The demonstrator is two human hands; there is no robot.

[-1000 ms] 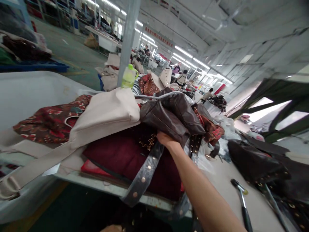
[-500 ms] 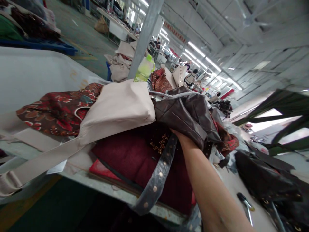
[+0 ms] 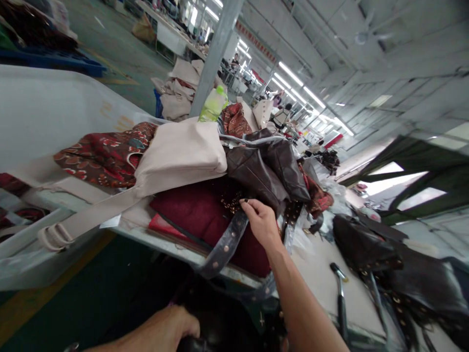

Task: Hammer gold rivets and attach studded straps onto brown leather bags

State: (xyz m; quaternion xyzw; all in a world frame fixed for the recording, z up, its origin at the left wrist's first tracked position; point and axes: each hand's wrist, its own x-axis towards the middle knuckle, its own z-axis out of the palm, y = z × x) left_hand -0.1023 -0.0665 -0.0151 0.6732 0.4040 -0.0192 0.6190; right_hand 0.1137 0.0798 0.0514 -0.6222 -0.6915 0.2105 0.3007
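My right hand [image 3: 261, 222] is over a maroon cloth pad [image 3: 190, 208], its thumb and fingertips pinched together beside a pile of small gold-coloured metal pieces [image 3: 230, 201]. Whatever is in the pinch is too small to make out. A plastic-wrapped strap with round studs [image 3: 225, 247] runs down from beside this hand over the table edge. At the bottom, my left hand [image 3: 181, 322] is closed on a black leather bag [image 3: 220, 320], which lies low in front of me and is partly cut off by the frame.
A cream bag [image 3: 183, 151] and a floral cloth [image 3: 106, 156] lie left of the pad. Dark brown leather bags [image 3: 256, 171] are heaped behind it. At the right are a hammer [image 3: 340, 293] and black studded bags [image 3: 370, 244]. A metal post [image 3: 216, 58] rises behind.
My right hand has come out from under the brown leather and now shows at the metal pieces. My left hand and the black bag have come into view at the bottom.
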